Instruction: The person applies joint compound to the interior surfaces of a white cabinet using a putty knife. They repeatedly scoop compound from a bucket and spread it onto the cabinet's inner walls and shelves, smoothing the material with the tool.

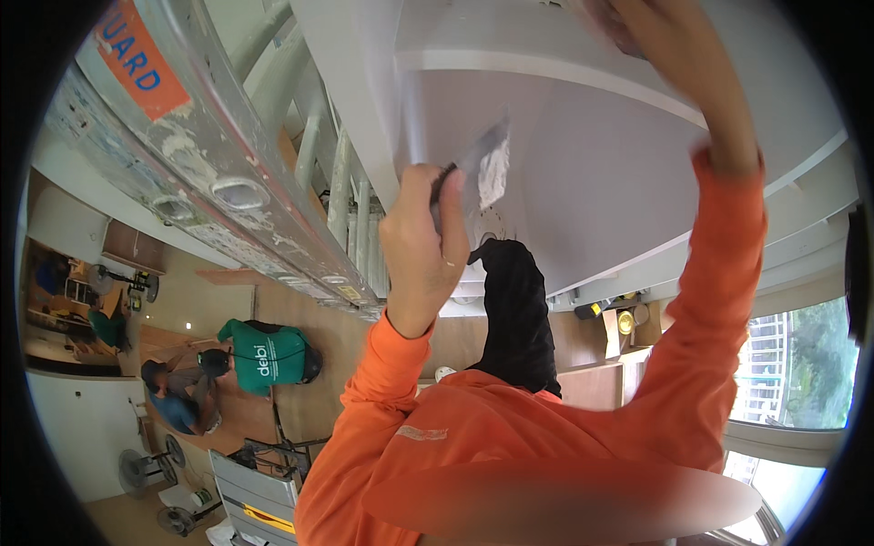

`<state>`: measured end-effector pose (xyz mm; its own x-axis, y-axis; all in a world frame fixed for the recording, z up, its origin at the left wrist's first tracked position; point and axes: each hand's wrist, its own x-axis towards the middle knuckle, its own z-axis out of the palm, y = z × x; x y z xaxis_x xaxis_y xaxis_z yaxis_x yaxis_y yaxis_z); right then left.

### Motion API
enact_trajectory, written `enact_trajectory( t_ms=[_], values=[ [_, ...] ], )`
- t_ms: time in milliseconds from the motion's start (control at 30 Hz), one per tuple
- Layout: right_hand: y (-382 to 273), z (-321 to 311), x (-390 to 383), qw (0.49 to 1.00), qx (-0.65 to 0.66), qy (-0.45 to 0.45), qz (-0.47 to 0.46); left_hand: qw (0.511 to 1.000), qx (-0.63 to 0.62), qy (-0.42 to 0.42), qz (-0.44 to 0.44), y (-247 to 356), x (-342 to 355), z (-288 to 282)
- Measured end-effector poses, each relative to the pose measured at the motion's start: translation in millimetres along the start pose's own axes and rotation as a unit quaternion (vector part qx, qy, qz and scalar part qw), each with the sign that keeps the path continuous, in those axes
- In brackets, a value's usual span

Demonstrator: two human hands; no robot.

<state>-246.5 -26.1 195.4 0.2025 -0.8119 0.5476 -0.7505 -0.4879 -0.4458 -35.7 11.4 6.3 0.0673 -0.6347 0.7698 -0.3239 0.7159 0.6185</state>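
My left hand (421, 238) is closed around the handle of a putty knife (484, 147), its wide blade pointing up and to the right. A lump of white putty (494, 173) clings to the blade. Higher up at the right, my right hand (651, 20) reaches against a pale cabinet panel (628, 86). Motion blurs its fingers and the top edge cuts part of it off, so I cannot tell what it holds. Below the knife, a grey-white shelf surface (583, 173) spreads between the white frames.
A paint-splashed metal ladder (237, 191) stands close on my left. Down on the floor, a person in a green shirt (269, 355) and a person in a cap (177, 396) work near wooden boards. Fans (137, 469) and a grey folding platform (255, 496) stand at lower left.
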Motion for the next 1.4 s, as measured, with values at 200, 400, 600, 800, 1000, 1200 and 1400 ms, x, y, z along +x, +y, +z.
enact_trajectory(
  t_ms=[200, 400, 600, 800, 1000, 1200, 1400],
  values=[
    [113, 57, 148, 0.935, -0.290, -0.204, 0.009, 0.997, -0.031, -0.068, 0.011, 1, -6, 20],
    [187, 91, 230, 0.931, -0.272, -0.242, -0.026, 0.989, -0.035, -0.142, -0.036, -26, -12, 35],
    [238, 142, 301, 0.909, -0.393, -0.127, -0.060, 0.984, -0.048, -0.152, -0.075, -49, -4, 40],
    [239, 145, 346, 0.936, -0.232, -0.265, 0.020, 0.985, -0.065, -0.138, -0.085, -47, 2, 42],
    [230, 146, 343, 0.937, -0.220, -0.265, 0.056, 0.983, -0.058, -0.153, -0.087, -48, 2, 42],
    [214, 142, 334, 0.949, -0.225, -0.222, 0.020, 0.983, -0.055, -0.145, -0.098, -47, 2, 42],
    [194, 129, 315, 0.948, -0.237, -0.209, 0.029, 0.987, -0.047, -0.127, -0.083, -44, 1, 44]
  ],
)
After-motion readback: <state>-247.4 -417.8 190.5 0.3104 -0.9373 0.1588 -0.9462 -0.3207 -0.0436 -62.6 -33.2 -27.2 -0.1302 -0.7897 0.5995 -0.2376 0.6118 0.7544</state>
